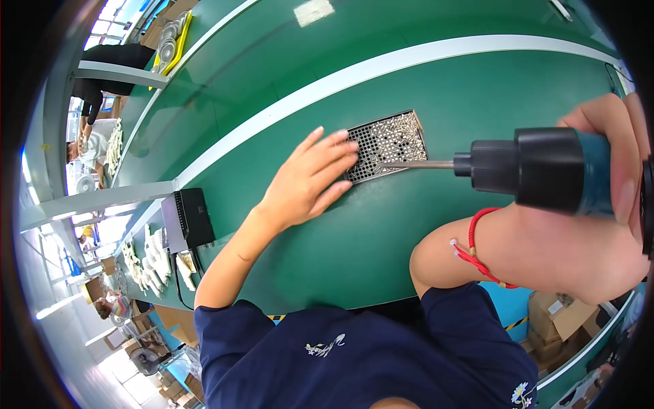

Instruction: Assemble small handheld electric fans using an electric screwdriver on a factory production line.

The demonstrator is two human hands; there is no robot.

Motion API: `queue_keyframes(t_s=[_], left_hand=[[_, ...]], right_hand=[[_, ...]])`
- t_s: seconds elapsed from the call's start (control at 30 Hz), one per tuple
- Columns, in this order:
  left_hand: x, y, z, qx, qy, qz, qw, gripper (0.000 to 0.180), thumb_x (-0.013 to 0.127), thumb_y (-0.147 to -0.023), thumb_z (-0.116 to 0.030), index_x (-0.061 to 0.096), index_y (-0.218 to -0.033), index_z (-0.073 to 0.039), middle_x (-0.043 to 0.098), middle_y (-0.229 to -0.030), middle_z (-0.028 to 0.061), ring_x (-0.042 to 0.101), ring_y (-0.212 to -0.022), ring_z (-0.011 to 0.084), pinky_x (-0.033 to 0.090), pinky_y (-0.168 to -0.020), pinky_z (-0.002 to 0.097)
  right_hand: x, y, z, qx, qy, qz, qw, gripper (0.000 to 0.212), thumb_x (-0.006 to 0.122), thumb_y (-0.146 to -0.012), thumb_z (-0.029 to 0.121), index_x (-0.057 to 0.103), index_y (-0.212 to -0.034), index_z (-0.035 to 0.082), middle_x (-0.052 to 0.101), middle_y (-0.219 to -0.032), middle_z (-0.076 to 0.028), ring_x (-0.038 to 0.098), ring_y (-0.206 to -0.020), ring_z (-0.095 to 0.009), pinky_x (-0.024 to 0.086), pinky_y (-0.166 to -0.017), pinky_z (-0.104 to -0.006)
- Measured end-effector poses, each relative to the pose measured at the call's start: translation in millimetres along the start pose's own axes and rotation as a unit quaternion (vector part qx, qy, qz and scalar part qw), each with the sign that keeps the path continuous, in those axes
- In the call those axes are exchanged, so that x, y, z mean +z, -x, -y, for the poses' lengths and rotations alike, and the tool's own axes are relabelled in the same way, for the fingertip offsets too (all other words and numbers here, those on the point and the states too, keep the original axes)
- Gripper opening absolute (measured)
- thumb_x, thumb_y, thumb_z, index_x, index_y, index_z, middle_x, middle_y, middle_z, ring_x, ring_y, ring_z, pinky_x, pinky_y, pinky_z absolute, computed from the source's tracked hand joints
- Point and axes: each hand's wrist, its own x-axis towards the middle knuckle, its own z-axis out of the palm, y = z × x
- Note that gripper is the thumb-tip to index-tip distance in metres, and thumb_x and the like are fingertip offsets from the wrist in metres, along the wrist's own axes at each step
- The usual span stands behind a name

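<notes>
My right hand (618,140) is wrapped around a teal and black electric screwdriver (531,163), held level at the right. Its long thin bit points left, and the tip shows over the lower part of a screw tray (365,151); whether it touches a screw cannot be told. The tray is a dark rectangle with a grid of holes. Small silver screws (400,134) lie in its right part, while many holes on the left show bare. My left hand (310,176) rests at the tray's left edge, fingers stretched and apart, fingertips over the holes, holding nothing.
A white raised strip (340,76) runs across the green bench (300,266) behind the tray. At the left stand a black box (194,217) with cables and several white pieces (155,253). Cardboard boxes (555,320) sit below at the right. Other people work far left.
</notes>
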Motion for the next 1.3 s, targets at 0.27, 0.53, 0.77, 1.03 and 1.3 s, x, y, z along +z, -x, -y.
queue_keyframes(t_s=[0.27, 0.53, 0.77, 1.03, 1.3], left_hand=[[17.8, 14.7, 6.4, 0.037, 0.045, -0.002, 0.998, 0.035, 0.066, -0.086, -0.015, 0.061, -0.118, -0.002, 0.060, -0.124, 0.0106, 0.052, -0.125, 0.0282, 0.034, -0.111, 0.0496], [24.2, 28.1, -7.5, -0.037, 0.052, -0.021, 0.998, 0.054, 0.067, -0.084, -0.024, 0.050, -0.133, -0.008, 0.057, -0.131, 0.0038, 0.040, -0.134, 0.0284, 0.025, -0.113, 0.0522], [33.4, 12.6, -22.1, -0.034, 0.066, -0.019, 0.997, 0.057, 0.070, -0.081, -0.024, 0.050, -0.132, -0.007, 0.060, -0.127, 0.0050, 0.041, -0.133, 0.0289, 0.024, -0.112, 0.0520], [31.1, 9.3, -21.0, -0.032, 0.044, -0.081, 0.995, 0.060, 0.069, -0.083, -0.026, 0.048, -0.137, -0.009, 0.064, -0.120, 0.0044, 0.044, -0.128, 0.0259, 0.026, -0.110, 0.0493], [35.6, 16.0, -15.1, -0.056, 0.071, -0.072, 0.993, 0.056, 0.069, -0.083, -0.026, 0.050, -0.133, -0.009, 0.065, -0.118, 0.0022, 0.047, -0.123, 0.0255, 0.027, -0.109, 0.0497]], right_hand=[[28.7, -6.3, -19.4, 0.002, -0.020, 0.022, 1.000, 0.051, 0.038, -0.091, 0.050, 0.042, -0.098, 0.000, 0.045, -0.084, -0.010, 0.041, -0.046, -0.014, 0.038, -0.044, -0.0277], [18.9, 5.6, -20.8, 0.022, -0.040, 0.045, 0.998, 0.050, 0.039, -0.090, 0.049, 0.042, -0.097, -0.001, 0.045, -0.086, -0.009, 0.041, -0.046, -0.014, 0.037, -0.044, -0.0273], [49.7, 20.0, -57.0, 0.035, -0.054, 0.059, 0.996, 0.050, 0.039, -0.090, 0.048, 0.041, -0.096, -0.001, 0.044, -0.087, -0.009, 0.041, -0.046, -0.013, 0.037, -0.044, -0.0270], [16.7, -1.0, -19.6, 0.041, -0.072, 0.066, 0.994, 0.049, 0.040, -0.090, 0.047, 0.041, -0.095, -0.002, 0.044, -0.088, -0.009, 0.040, -0.046, -0.012, 0.037, -0.044, -0.0266], [26.9, 2.5, -34.6, 0.038, -0.091, 0.074, 0.992, 0.048, 0.041, -0.090, 0.046, 0.041, -0.094, -0.002, 0.044, -0.090, -0.008, 0.040, -0.046, -0.012, 0.037, -0.044, -0.0263]])
